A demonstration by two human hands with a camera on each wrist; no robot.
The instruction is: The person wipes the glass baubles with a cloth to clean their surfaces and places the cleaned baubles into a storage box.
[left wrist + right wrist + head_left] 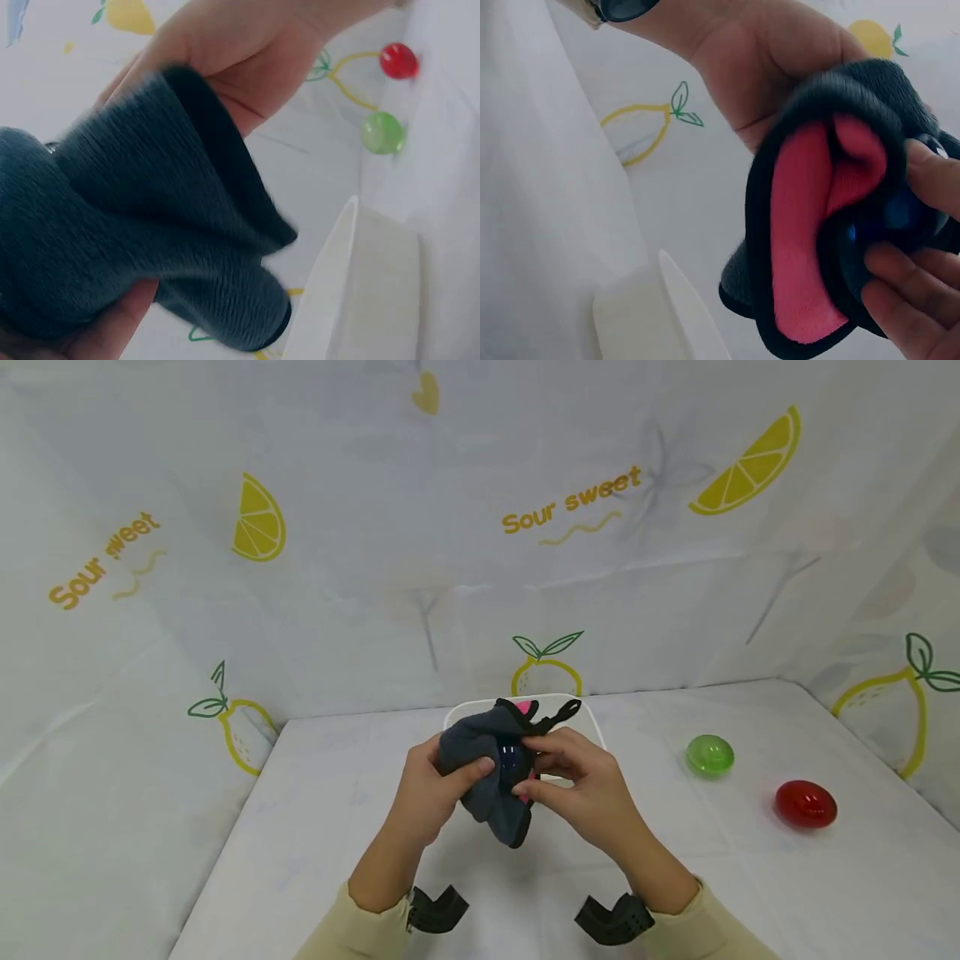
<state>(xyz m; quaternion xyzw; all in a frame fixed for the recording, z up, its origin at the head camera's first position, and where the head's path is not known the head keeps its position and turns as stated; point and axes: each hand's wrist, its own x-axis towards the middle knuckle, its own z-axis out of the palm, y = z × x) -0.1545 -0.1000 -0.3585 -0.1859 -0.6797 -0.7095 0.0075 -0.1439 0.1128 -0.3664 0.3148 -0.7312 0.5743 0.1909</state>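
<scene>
A dark grey-blue cloth (pixel 474 735) with a pink underside, black edging and a hanging loop is bunched up between both hands over a white container. My left hand (pixel 429 789) grips the cloth from the left, thumb on top. Wrapped partly inside it is a glossy dark blue ball (pixel 513 762), whose right side shows. My right hand (pixel 588 781) pinches the ball, thumb below and fingers above. In the right wrist view the pink lining (pixel 799 232) faces the camera. The left wrist view has the cloth hiding the ball.
Behind the hands stands the white container (pixel 596 727), partly covered by them. A clear green ball (pixel 709 755) and a glossy red ball (pixel 806 804) lie on the white-covered table to the right. A lemon-printed sheet (pixel 375 593) hangs at the back.
</scene>
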